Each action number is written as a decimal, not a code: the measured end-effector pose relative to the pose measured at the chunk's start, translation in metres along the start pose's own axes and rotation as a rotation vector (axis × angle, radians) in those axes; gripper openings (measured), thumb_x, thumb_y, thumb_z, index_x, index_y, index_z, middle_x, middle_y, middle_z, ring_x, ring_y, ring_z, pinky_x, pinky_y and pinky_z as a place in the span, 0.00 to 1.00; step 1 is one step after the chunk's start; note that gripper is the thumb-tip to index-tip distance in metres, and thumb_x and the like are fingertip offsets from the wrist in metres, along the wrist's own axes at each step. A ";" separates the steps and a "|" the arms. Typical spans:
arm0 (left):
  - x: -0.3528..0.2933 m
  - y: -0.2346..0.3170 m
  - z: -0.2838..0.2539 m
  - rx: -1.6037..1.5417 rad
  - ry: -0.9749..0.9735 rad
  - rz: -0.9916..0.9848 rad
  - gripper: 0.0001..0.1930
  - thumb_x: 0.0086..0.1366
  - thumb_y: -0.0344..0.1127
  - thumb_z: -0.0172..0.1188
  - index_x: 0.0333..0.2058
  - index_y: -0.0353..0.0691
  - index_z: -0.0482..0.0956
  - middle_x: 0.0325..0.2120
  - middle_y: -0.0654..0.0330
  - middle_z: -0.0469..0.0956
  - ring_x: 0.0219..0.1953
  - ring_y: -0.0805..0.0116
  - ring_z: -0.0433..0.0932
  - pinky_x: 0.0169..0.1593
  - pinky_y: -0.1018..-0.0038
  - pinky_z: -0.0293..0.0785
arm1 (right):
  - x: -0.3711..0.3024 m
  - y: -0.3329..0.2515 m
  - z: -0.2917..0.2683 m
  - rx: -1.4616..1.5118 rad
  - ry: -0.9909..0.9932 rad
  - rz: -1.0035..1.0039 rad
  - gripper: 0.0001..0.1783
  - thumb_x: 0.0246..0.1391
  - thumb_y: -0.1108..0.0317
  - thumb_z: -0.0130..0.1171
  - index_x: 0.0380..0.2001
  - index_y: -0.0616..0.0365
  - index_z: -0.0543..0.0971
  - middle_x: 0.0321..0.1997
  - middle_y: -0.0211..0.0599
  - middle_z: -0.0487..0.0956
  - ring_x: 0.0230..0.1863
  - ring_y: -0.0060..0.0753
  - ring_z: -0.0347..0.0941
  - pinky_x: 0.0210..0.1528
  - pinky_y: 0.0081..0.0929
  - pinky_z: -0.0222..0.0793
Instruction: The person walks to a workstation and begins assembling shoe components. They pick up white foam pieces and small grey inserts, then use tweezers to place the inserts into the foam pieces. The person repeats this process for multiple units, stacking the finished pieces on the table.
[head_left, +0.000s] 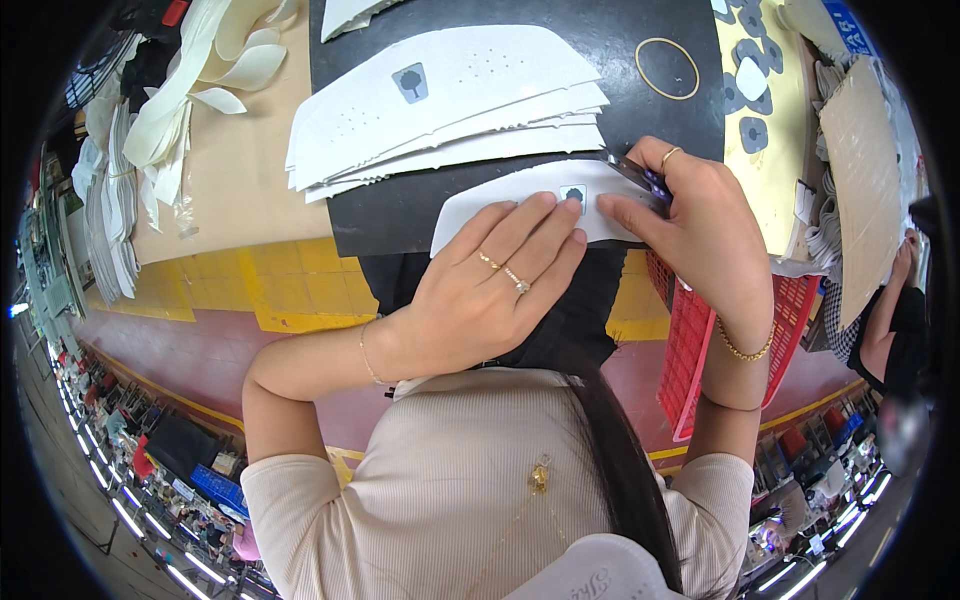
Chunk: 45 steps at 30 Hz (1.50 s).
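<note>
A white cut panel [510, 184] with a small grey-blue patch [573, 193] lies at the near edge of the black work mat [375, 215]. My left hand [500, 265] rests flat on this panel, fingers stretched out, with the fingertips beside and partly over the patch. From the right, my right hand [700, 205] grips a pair of small thread snips [636, 172] with dark blades and a purplish part. Its thumb reaches down by the panel, close to the patch. Just beyond lies a fanned stack of similar white panels [480, 75], the top one bearing a grey-blue patch [410, 83].
A tan ring [668, 68] lies on the mat. Several dark patches [754, 134] sit on a yellow sheet [775, 190] at right. Pale strips [170, 120] pile up at left. A red plastic basket [690, 350] stands below the table's right side. Another person's arm [880, 320] shows far right.
</note>
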<state>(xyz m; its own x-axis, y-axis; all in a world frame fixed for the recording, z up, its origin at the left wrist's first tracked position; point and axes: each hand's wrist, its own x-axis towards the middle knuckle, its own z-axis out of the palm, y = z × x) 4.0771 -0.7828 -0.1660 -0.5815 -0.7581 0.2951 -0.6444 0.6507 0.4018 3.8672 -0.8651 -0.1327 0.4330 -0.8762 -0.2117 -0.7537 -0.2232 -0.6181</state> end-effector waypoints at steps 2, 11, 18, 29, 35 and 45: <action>0.003 -0.002 0.000 0.008 -0.016 0.030 0.20 0.51 0.28 0.62 0.46 0.35 0.79 0.54 0.51 0.75 0.54 0.53 0.74 0.52 0.62 0.72 | 0.000 0.000 0.000 -0.003 -0.001 0.003 0.14 0.50 0.66 0.69 0.32 0.63 0.76 0.18 0.45 0.73 0.15 0.36 0.67 0.21 0.29 0.62; 0.018 -0.001 -0.007 0.015 -0.020 0.057 0.13 0.52 0.31 0.60 0.37 0.35 0.75 0.49 0.46 0.77 0.51 0.50 0.77 0.53 0.59 0.74 | 0.006 -0.009 -0.010 0.033 -0.132 0.141 0.16 0.49 0.62 0.68 0.32 0.65 0.79 0.21 0.53 0.76 0.24 0.54 0.75 0.28 0.39 0.68; 0.019 0.004 -0.005 -0.023 0.001 -0.009 0.11 0.52 0.31 0.60 0.34 0.35 0.72 0.47 0.44 0.77 0.50 0.49 0.77 0.54 0.57 0.75 | 0.003 -0.004 -0.011 0.206 -0.192 0.168 0.12 0.51 0.68 0.68 0.31 0.66 0.77 0.19 0.31 0.70 0.22 0.14 0.61 0.24 0.19 0.59; -0.004 0.004 -0.002 0.033 -0.101 -0.024 0.20 0.58 0.33 0.56 0.50 0.38 0.76 0.59 0.46 0.72 0.63 0.49 0.69 0.64 0.58 0.65 | 0.003 -0.007 -0.009 0.075 -0.092 0.152 0.17 0.49 0.63 0.70 0.30 0.66 0.76 0.19 0.44 0.72 0.20 0.38 0.67 0.24 0.30 0.62; -0.004 0.005 -0.002 0.042 -0.112 -0.023 0.21 0.58 0.33 0.55 0.51 0.36 0.75 0.60 0.45 0.71 0.64 0.48 0.68 0.65 0.57 0.65 | 0.002 -0.002 -0.008 -0.013 -0.093 0.136 0.15 0.49 0.66 0.71 0.29 0.64 0.76 0.19 0.34 0.72 0.21 0.18 0.63 0.24 0.21 0.60; -0.007 0.005 0.004 0.076 -0.105 0.041 0.20 0.59 0.36 0.59 0.52 0.49 0.75 0.61 0.55 0.70 0.62 0.43 0.68 0.59 0.53 0.70 | 0.004 -0.010 -0.007 -0.012 -0.073 0.176 0.18 0.47 0.61 0.71 0.32 0.67 0.78 0.21 0.51 0.75 0.22 0.50 0.74 0.27 0.36 0.67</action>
<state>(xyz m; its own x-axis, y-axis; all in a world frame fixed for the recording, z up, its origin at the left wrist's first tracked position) 4.0758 -0.7746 -0.1698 -0.6540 -0.7249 0.2163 -0.6525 0.6853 0.3236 3.8728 -0.8694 -0.1218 0.3282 -0.8691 -0.3701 -0.8268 -0.0748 -0.5575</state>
